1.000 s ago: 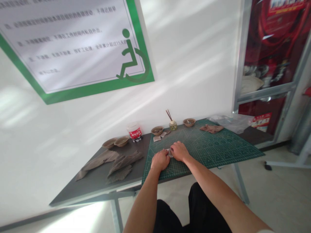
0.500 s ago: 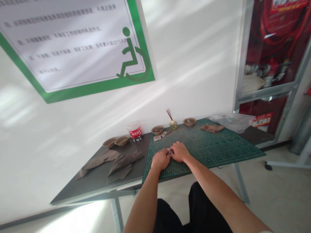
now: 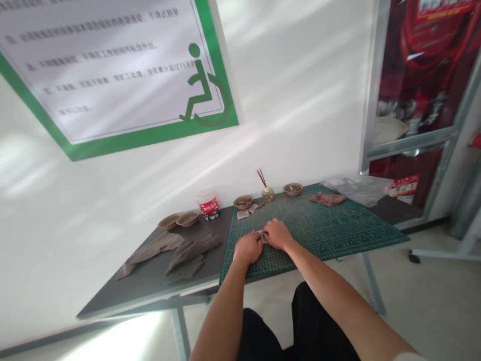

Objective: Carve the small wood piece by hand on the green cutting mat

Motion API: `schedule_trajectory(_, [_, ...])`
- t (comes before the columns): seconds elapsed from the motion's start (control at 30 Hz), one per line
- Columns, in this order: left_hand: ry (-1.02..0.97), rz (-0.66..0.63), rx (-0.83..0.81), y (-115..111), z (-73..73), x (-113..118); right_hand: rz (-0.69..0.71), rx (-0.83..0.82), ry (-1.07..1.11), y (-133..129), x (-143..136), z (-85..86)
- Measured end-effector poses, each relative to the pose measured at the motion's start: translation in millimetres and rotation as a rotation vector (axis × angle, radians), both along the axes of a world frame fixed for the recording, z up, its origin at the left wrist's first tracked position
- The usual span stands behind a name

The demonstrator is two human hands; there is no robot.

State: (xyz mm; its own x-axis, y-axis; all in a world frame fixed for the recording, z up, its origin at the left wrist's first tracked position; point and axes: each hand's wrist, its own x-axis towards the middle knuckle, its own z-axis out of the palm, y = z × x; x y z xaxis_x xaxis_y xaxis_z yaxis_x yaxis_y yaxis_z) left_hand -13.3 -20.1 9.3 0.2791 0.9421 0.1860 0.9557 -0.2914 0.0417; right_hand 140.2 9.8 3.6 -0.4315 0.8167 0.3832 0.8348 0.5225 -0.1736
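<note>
My left hand (image 3: 248,247) and my right hand (image 3: 277,233) are close together on the green cutting mat (image 3: 311,233). Between them lies a small pale grey piece (image 3: 262,237), mostly covered by my fingers; its material is too small to tell. The fingertips of both hands are bent and pressed down on it from either side. Farther back on the mat are pale flat squares (image 3: 243,214), beside a brown bowl (image 3: 243,201) with small things in it.
Grey-brown cloths (image 3: 195,250) lie on the dark table (image 3: 124,296) at left, before two bowls (image 3: 188,218) and a red-labelled tub (image 3: 208,204). At the back stand a reed bottle (image 3: 268,193) and another bowl (image 3: 292,188). A brown cloth (image 3: 327,199) and clear plastic bag (image 3: 361,188) lie at right.
Both hands stay in nearly the same place. The fingers of my right hand have shifted slightly, and a little more of the pale piece shows between the hands.
</note>
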Motion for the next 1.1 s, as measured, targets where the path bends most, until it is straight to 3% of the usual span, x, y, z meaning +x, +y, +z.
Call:
schedule_trajectory(0.2, [-0.022,-0.025,0.009,0.8,-1.0,-1.3,0.068,0.004,-0.026,-4.6,0.7,0.8])
schedule_trajectory(0.7, [0.005,0.021,-0.029,-3.1,5.1,2.6,-0.09,-0.019,0.009,-3.7,-3.0,1.7])
schedule_trajectory(0.93, [-0.008,0.031,-0.04,-6.2,8.2,4.7,0.036,0.004,0.003,-4.2,-0.9,3.3])
schedule_trajectory(1.1, [-0.004,0.025,-0.029,-5.7,6.6,4.2,0.038,0.016,-0.001,-7.3,0.1,3.0])
